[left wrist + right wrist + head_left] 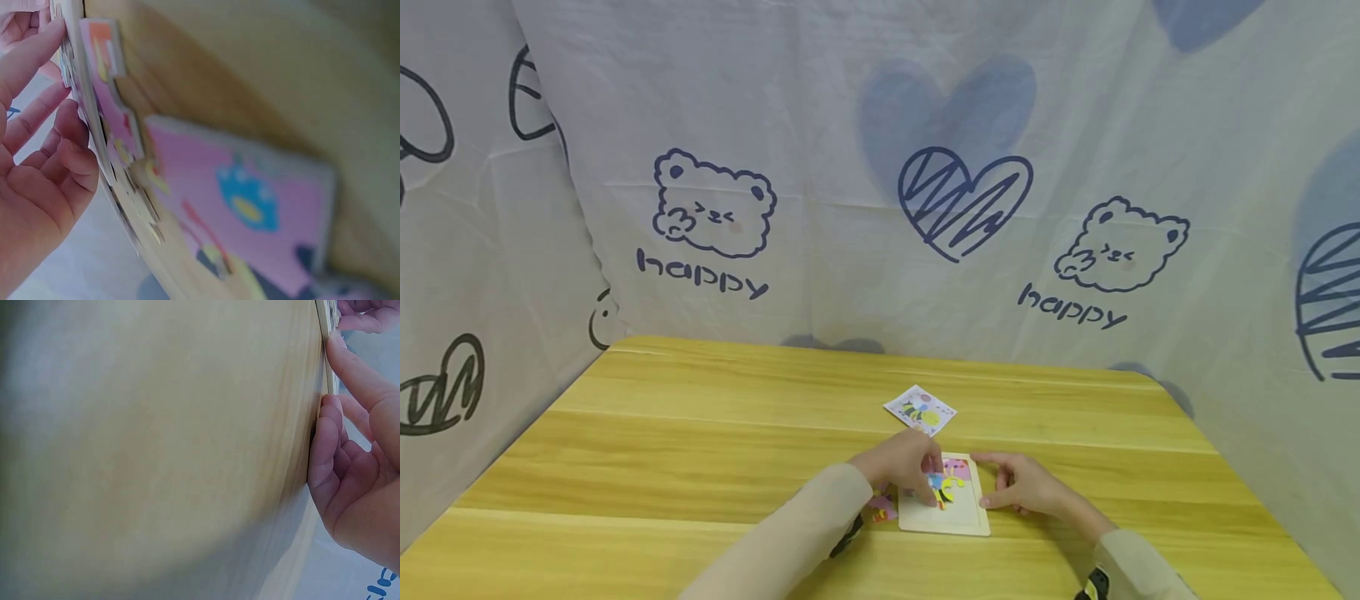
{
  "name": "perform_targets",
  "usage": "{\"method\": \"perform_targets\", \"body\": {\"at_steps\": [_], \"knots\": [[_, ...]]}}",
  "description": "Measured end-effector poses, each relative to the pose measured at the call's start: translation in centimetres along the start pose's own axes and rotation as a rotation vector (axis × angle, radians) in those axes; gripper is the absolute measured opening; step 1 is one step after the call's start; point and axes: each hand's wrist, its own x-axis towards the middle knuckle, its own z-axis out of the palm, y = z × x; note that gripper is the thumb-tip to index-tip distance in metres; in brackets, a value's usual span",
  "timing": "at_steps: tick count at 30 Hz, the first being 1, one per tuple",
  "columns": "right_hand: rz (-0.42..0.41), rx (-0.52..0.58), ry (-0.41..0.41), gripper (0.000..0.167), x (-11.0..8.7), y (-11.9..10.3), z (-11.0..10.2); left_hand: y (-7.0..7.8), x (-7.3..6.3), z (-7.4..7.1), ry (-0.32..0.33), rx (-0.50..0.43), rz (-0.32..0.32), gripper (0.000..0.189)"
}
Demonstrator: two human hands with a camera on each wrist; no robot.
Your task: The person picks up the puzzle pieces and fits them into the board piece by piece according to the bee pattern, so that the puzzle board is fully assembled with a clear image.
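A square wooden puzzle board (943,522) lies on the table, its upper part holding pink, blue and yellow bee-picture pieces. My left hand (904,462) reaches over its left side, thumb and index finger pinching a puzzle piece (935,482) at the board's surface. The left wrist view shows this hand's other fingers (78,159) bent. At the board's right edge rests my right hand (1026,485), index finger straight near the top corner and thumb lower down the side. Its remaining fingers (325,444) curl against the table.
Loose pink puzzle pieces (883,507) lie left of the board, partly hidden by the left arm; one large piece (250,194) shows close up in the left wrist view. A bee picture card (921,409) lies beyond the board. A printed curtain (835,250) hangs behind the wooden table (662,467).
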Motion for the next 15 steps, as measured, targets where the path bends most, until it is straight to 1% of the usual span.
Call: {"method": "perform_targets", "body": {"at_steps": [4, 7, 11, 15], "knots": [[-0.001, 0.004, -0.001, 0.066, 0.01, -0.09, 0.00, -0.39, 0.08, 0.02, 0.002, -0.028, 0.000, 0.029], [-0.003, 0.004, 0.004, 0.065, -0.03, -0.24, 0.01, -0.51, 0.02, -0.05, 0.009, -0.045, 0.023, 0.032], [-0.002, 0.006, 0.007, 0.065, -0.10, -0.45, 0.04, -0.44, -0.12, -0.19, 0.020, -0.061, 0.038, 0.032], [0.001, 0.002, 0.008, 0.065, -0.08, -0.49, 0.06, -0.38, -0.09, -0.20, 0.015, -0.060, 0.027, 0.030]]}}
